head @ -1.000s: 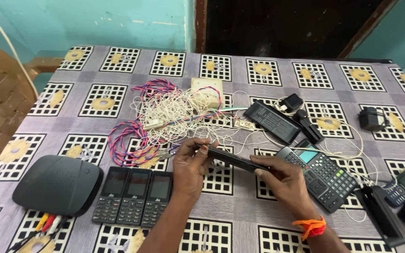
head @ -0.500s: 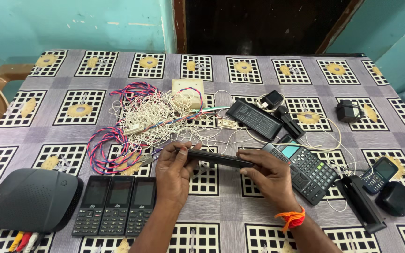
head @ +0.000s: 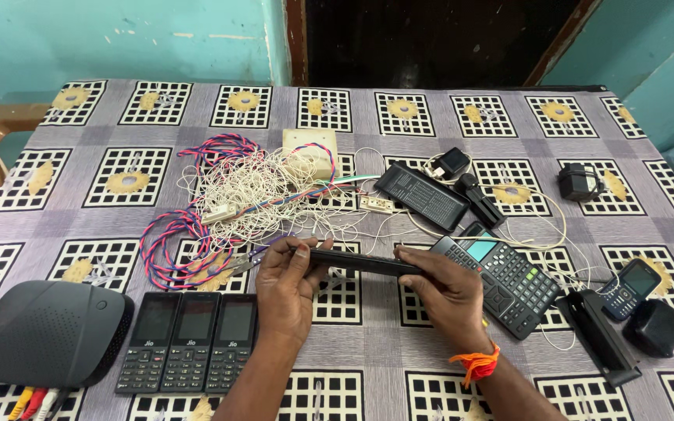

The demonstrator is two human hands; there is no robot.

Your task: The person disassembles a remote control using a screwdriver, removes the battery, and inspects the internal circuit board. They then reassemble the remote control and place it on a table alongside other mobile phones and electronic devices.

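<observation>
A person seated at a table (head: 368,117) covered in a patterned purple cloth holds a slim black device (head: 356,263) edge-on above the tabletop, the left hand (head: 289,290) pinching its left end between thumb and fingers and the right hand (head: 448,294) gripping its right end; an orange thread is tied at the right wrist. The device (seen only along its thin side, so it may be a phone or a flat remote) hovers level, just in front of a tangle of white wires (head: 263,191) mixed with twisted pink-and-blue cable (head: 169,245). Three black keypad phones (head: 190,340) lie side by side below the left hand, with a dark rounded router (head: 44,331) at the near left corner. By the right hand sits a black scientific calculator (head: 509,281); farther back lie a flat black battery pack (head: 421,195), a small black charger (head: 579,182) and a cream switch box (head: 310,150). A small blue-screened phone (head: 629,287) rests at far right. The work appears to be at the inspection stage, the device held up between both hands for a look along its edge; any next move would call for a steady two-handed grip and a turn to bring a broad face into view
</observation>
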